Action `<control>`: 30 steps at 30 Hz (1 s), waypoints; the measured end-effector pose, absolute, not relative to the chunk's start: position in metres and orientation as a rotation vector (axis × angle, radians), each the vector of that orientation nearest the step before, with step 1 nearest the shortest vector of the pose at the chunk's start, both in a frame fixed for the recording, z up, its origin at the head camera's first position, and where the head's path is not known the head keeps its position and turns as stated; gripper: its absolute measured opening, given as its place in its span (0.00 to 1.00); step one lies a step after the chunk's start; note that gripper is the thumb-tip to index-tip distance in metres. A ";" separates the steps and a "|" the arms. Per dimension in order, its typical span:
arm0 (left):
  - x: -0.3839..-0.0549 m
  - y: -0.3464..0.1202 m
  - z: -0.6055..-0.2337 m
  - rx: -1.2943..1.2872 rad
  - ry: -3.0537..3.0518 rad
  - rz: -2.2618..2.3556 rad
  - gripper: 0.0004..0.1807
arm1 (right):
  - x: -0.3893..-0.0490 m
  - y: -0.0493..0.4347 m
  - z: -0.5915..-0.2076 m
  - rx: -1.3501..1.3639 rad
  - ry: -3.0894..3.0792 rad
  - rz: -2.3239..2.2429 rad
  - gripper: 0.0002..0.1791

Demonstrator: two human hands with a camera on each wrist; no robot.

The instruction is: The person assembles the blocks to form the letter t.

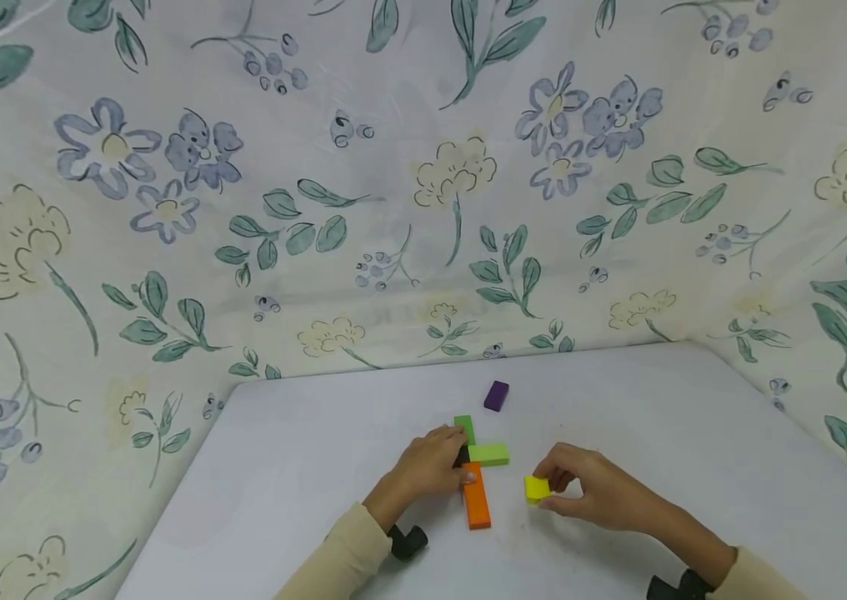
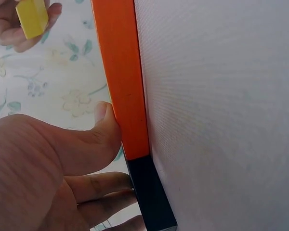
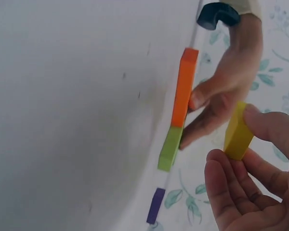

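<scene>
My right hand (image 1: 607, 492) pinches a yellow block (image 1: 536, 489) between thumb and fingers, held to the right of a group of blocks on the white table. In the right wrist view the yellow block (image 3: 239, 131) shows as a small flat-sided piece. My left hand (image 1: 427, 462) rests on the group, its thumb (image 2: 108, 130) touching an orange block (image 1: 477, 498). Its other fingers lie by a black block (image 2: 151, 192), partly hidden in the head view, that meets the orange one's end. A light green block (image 1: 489, 454) extends rightward, and another green block (image 1: 464, 427) points away.
A purple block (image 1: 496, 396) lies alone beyond the group. The white table (image 1: 303, 442) ends at a floral sheet (image 1: 393, 208) behind and at the sides. Dark camera mounts (image 1: 408, 543) sit at both wrists, close over the table.
</scene>
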State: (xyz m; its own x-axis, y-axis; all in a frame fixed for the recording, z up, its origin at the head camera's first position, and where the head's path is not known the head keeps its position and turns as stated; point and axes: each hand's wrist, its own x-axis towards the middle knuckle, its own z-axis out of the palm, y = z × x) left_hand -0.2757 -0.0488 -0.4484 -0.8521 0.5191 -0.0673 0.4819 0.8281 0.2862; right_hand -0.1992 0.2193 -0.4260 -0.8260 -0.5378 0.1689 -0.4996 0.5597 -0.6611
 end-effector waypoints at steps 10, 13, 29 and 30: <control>-0.276 -0.045 -0.447 0.774 2.863 0.374 0.36 | -0.192 0.203 -0.435 -0.975 2.668 -1.167 0.15; -0.277 -0.044 -0.446 0.774 2.866 0.376 0.36 | -0.190 0.199 -0.436 -0.984 2.661 -1.194 0.15; -0.277 -0.050 -0.447 0.781 2.853 0.379 0.35 | -0.183 0.174 -0.464 -0.989 2.618 -1.231 0.16; -0.277 -0.049 -0.447 0.787 2.852 0.381 0.35 | -0.182 0.174 -0.465 -0.993 2.619 -1.228 0.16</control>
